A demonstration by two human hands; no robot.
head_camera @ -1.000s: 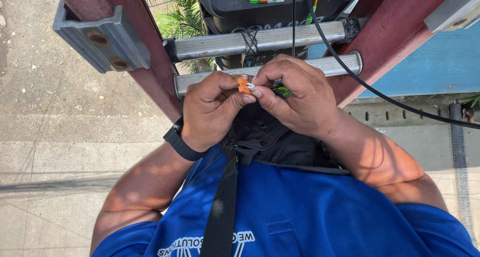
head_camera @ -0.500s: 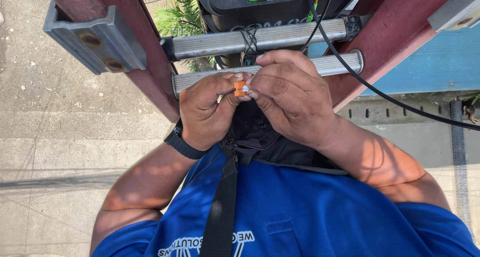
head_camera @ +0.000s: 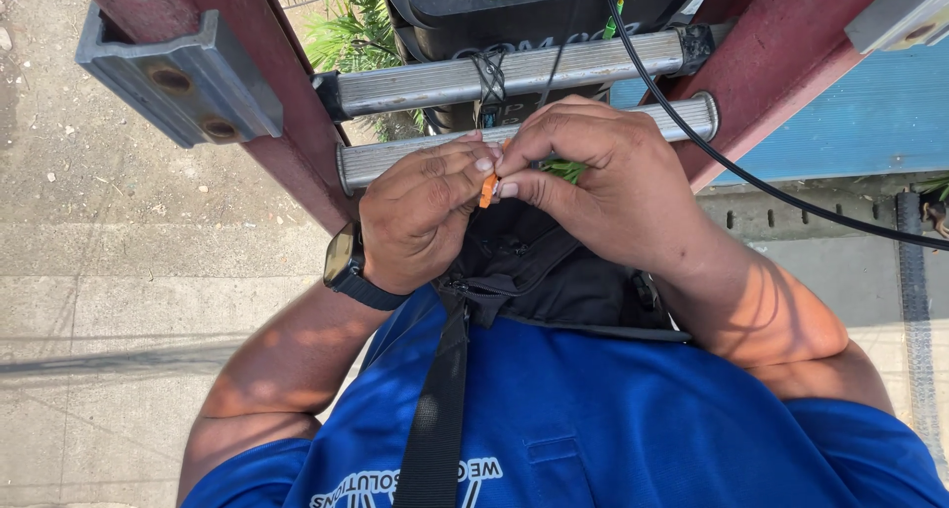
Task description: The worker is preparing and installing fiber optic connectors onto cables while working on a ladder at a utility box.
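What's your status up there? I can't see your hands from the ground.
Left hand and right hand pinching small orange piece. Ladder rung directly behind. Black cable beside right hand.

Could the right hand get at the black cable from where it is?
Probably yes. The right hand is pinching the orange piece with the left hand, but the black cable runs just beside its knuckles with nothing between them.

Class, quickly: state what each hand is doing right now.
Left hand: closed, pinching the small orange connector.
Right hand: closed, pinching the same connector.
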